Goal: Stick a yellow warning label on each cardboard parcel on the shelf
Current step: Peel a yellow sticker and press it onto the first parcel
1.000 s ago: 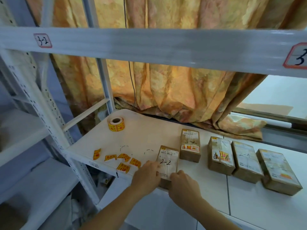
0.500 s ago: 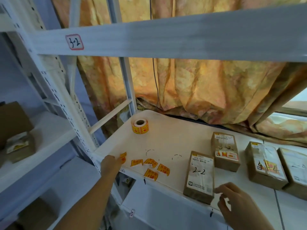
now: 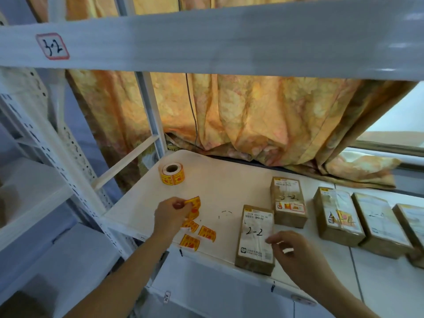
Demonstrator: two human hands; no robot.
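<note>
My left hand pinches a yellow warning label and holds it just above the white shelf. Three more loose labels lie on the shelf near its front edge. My right hand hovers with fingers apart beside the near end of the cardboard parcel marked 2-2, holding nothing. A second parcel behind it carries a yellow label. Further right stand a parcel marked 4-4 and more parcels.
A roll of yellow labels stands at the shelf's back left. An upper shelf beam tagged 3-2 crosses overhead. White perforated uprights rise on the left. An orange curtain hangs behind.
My left hand left the 2-2 parcel, reached to the loose labels on the left and picked one up. My right hand drew back from the parcel and opened.
</note>
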